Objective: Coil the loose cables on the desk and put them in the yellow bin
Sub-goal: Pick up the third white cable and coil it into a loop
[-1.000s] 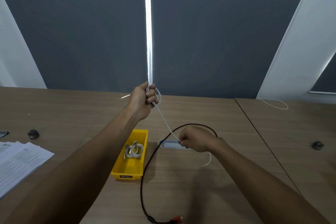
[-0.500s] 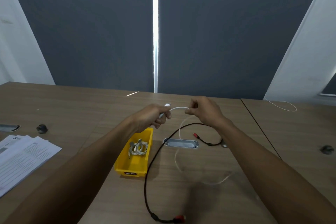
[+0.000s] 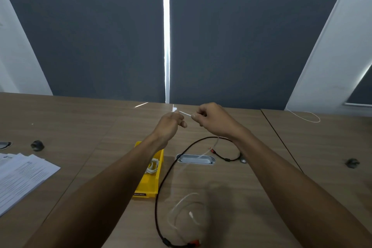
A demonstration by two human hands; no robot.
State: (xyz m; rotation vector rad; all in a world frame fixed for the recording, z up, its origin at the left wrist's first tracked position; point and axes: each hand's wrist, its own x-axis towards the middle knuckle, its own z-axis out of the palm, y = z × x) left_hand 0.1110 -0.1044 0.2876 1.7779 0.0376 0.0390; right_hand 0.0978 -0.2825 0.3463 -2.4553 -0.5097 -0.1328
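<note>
Papers [image 3: 22, 175] left, black cable [image 3: 161, 197] beside bin [image 3: 150, 187].

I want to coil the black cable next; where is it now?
In the head view the black cable lies on the desk, right of the yellow bin, curving past the metal grommet.

Desks pushed up against a window with the blinds drawn.

In front of me I see a brown wood-grain desk top [image 3: 84, 127] meeting a second one along a dark seam [image 3: 281, 139] on the right. Behind them hang dark grey roller blinds [image 3: 100, 36], with a thin bright strip of daylight [image 3: 166, 36] between two of them. White slanted wall columns [image 3: 330, 46] stand at either side. A silver oval cable grommet [image 3: 196, 159] is set into the desk, and a stack of printed white papers [image 3: 22, 177] lies at the left.
</note>
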